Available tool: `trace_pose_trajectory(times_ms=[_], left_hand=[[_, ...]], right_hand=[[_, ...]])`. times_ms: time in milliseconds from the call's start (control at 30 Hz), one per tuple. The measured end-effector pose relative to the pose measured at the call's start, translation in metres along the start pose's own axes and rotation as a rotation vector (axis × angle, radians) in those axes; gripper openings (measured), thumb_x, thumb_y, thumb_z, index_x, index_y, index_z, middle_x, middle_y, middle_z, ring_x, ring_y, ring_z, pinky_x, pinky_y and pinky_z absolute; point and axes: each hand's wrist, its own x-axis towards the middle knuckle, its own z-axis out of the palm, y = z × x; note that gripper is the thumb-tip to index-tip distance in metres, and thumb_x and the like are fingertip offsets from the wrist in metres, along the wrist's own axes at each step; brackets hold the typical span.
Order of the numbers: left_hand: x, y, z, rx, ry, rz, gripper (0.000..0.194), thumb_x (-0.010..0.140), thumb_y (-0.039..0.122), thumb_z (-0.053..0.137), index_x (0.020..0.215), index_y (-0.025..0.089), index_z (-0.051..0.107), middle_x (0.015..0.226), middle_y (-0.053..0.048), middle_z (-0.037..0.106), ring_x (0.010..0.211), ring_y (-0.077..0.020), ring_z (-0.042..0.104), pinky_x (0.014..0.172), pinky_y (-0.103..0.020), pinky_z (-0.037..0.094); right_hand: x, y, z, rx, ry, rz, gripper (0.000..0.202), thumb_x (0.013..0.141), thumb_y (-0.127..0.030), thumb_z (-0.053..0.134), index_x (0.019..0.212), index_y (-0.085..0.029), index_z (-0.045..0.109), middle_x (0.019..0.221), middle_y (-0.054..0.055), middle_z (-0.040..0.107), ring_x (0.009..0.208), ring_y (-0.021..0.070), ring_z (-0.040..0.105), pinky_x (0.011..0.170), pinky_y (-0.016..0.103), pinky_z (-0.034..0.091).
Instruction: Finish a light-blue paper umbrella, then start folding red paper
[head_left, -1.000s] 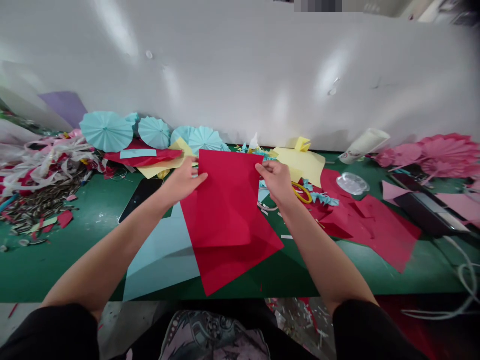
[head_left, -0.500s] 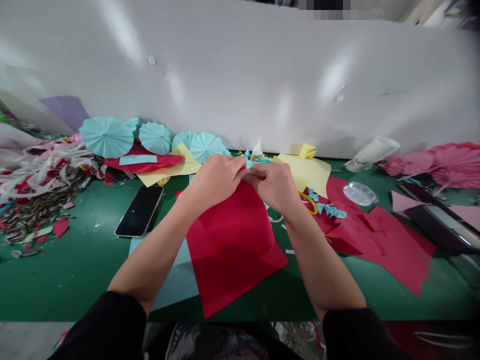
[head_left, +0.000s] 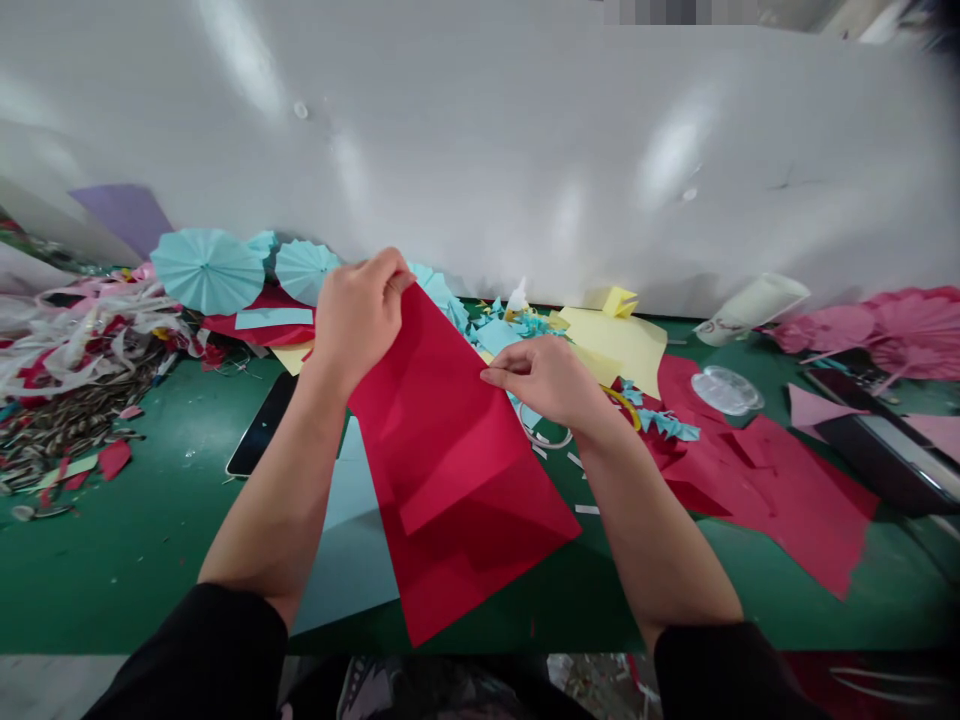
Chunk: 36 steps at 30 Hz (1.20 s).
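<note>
Together, a person's two bare hands hold up a red sheet (head_left: 442, 420), apparently paper, above the middle of a green bench (head_left: 150, 570). The left hand (head_left: 360, 310), raised higher, is closed on the sheet's far left corner; the right hand (head_left: 544, 380) pinches its right edge between thumb and fingers. The sheet slants between them, its lower edge over a second red sheet (head_left: 472, 570), whose near corner points toward the bench's front edge. A light blue sheet (head_left: 352, 530) lies partly under that second sheet, on its left side.

Just beyond the left forearm, and partly hidden by it, is a dark-screened phone (head_left: 262, 430). Pleated light blue rosettes (head_left: 206, 270) line the bench's back edge, left of center, while ribbons (head_left: 82, 330) are heaped toward the far left corner. Near the right hand are a yellow ring (head_left: 626, 408) and a pale yellow sheet (head_left: 619, 345). Farther right lie more red paper (head_left: 795, 500) and a clear plastic piece (head_left: 726, 390), with pink pleated paper (head_left: 915, 330) toward the far right corner.
</note>
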Motion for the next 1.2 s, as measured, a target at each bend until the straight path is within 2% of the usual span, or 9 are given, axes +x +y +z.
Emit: trace_pose_trajectory(times_ms=[100,200,333,467,600,867,967,1100,1200], left_hand=[[0.0,0.0,-0.003,0.015,0.071,-0.063,0.02,0.088,0.027,0.041,0.075,0.024,0.057,0.067,0.0,0.062,0.071,-0.0171,0.059,0.078,-0.033,0.04],[0.0,0.001,-0.006,0.014,0.185,-0.156,0.016,0.085,0.033,0.05,0.095,0.022,0.056,0.103,-0.006,0.062,0.106,-0.0235,0.053,0.099,-0.045,0.027],[0.001,-0.003,-0.004,-0.272,0.224,-0.363,0.064,0.073,0.038,0.065,0.124,0.012,0.036,0.137,-0.016,0.035,0.13,-0.0288,0.028,0.105,-0.045,0.024],[-0.001,0.004,0.003,-0.945,-0.121,-0.598,0.04,0.08,0.035,0.056,0.114,0.016,0.047,0.107,-0.009,0.061,0.107,-0.0255,0.056,0.089,-0.041,0.046],[-0.005,0.014,0.006,-1.275,-0.316,-0.606,0.032,0.079,0.041,0.056,0.1,0.017,0.06,0.085,-0.005,0.067,0.082,-0.023,0.066,0.071,-0.036,0.054],[-0.005,0.01,-0.001,-1.266,-0.48,-0.62,0.031,0.076,0.035,0.061,0.103,0.019,0.061,0.093,-0.005,0.068,0.084,-0.0211,0.066,0.07,-0.032,0.055],[-0.003,0.01,-0.005,-1.237,-0.51,-0.63,0.028,0.078,0.03,0.059,0.104,0.02,0.06,0.097,-0.005,0.068,0.083,-0.0206,0.066,0.069,-0.032,0.056],[0.0,0.009,-0.003,-1.245,-0.525,-0.748,0.019,0.078,0.025,0.054,0.095,0.018,0.062,0.089,-0.006,0.069,0.073,-0.0189,0.066,0.062,-0.03,0.055],[0.003,0.006,0.002,-1.231,-0.596,-0.808,0.011,0.077,0.021,0.052,0.08,0.019,0.062,0.08,-0.004,0.07,0.066,-0.0166,0.066,0.059,-0.028,0.053]], right_hand=[[0.0,-0.001,-0.001,0.008,0.008,0.006,0.014,0.071,-0.022,0.06,0.059,-0.017,0.064,0.06,0.0,0.065,0.057,0.0125,0.058,0.056,0.024,0.041],[0.002,0.002,-0.005,0.022,0.159,0.031,0.015,0.072,-0.025,0.059,0.06,-0.016,0.063,0.058,0.0,0.063,0.057,0.0121,0.057,0.055,0.024,0.04],[0.006,0.012,-0.014,0.169,0.476,0.077,0.016,0.071,-0.029,0.06,0.063,-0.016,0.063,0.057,-0.001,0.058,0.054,0.0106,0.053,0.054,0.024,0.041],[0.009,0.024,-0.019,0.358,0.618,0.048,0.015,0.07,-0.031,0.062,0.064,-0.017,0.062,0.056,-0.002,0.055,0.053,0.0094,0.05,0.054,0.024,0.043],[0.011,0.029,-0.019,0.464,0.604,0.061,0.015,0.067,-0.032,0.065,0.064,-0.017,0.062,0.057,-0.002,0.056,0.052,0.0089,0.05,0.053,0.025,0.043],[0.012,0.032,-0.019,0.505,0.497,0.168,0.018,0.065,-0.034,0.067,0.069,-0.017,0.062,0.059,-0.001,0.059,0.054,0.0107,0.054,0.054,0.026,0.045],[0.01,0.028,-0.019,0.445,0.471,0.157,0.022,0.074,-0.037,0.058,0.086,-0.019,0.062,0.067,0.002,0.063,0.057,0.0133,0.057,0.055,0.028,0.047],[0.007,0.022,-0.02,0.026,0.483,-0.132,0.046,0.08,-0.032,0.052,0.125,-0.025,0.044,0.108,0.008,0.06,0.09,0.02,0.06,0.073,0.035,0.05],[0.007,0.023,-0.022,-0.265,0.533,-0.296,0.031,0.08,-0.028,0.052,0.11,-0.024,0.058,0.125,0.01,0.047,0.108,0.024,0.05,0.084,0.039,0.046]])
